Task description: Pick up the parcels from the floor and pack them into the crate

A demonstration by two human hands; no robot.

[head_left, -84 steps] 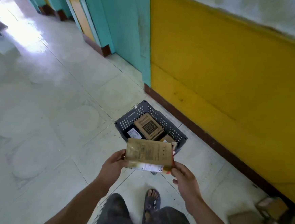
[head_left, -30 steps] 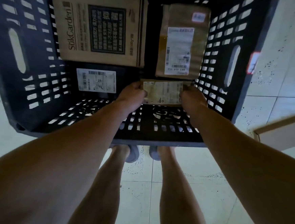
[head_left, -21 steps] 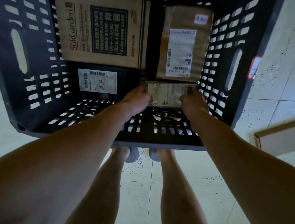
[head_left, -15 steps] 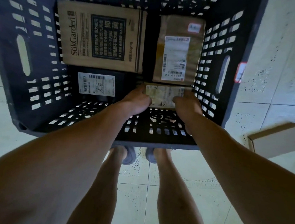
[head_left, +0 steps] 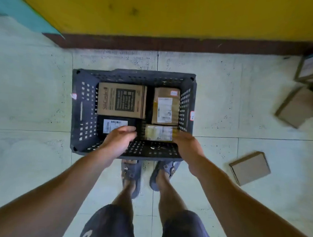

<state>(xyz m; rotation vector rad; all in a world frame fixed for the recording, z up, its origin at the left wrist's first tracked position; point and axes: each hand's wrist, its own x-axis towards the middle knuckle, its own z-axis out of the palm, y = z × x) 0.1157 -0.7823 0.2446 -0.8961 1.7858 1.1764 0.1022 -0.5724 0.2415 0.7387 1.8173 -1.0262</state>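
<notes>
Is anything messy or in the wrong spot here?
Yes. Cardboard parcels lie scattered on the floor to the right of the crate, at crooked angles: one flat box alone, others heaped near the wall. The four parcels inside the crate lie flat and tidy.

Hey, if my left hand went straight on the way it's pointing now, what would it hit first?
Probably the black parcel with the white label in the crate, just ahead of the left hand. Depth is hard to judge from above.

one crate [head_left: 81, 112], four parcels [head_left: 121, 99] in it, at least three more parcels [head_left: 249, 167] on the floor [head_left: 32, 90]
</notes>
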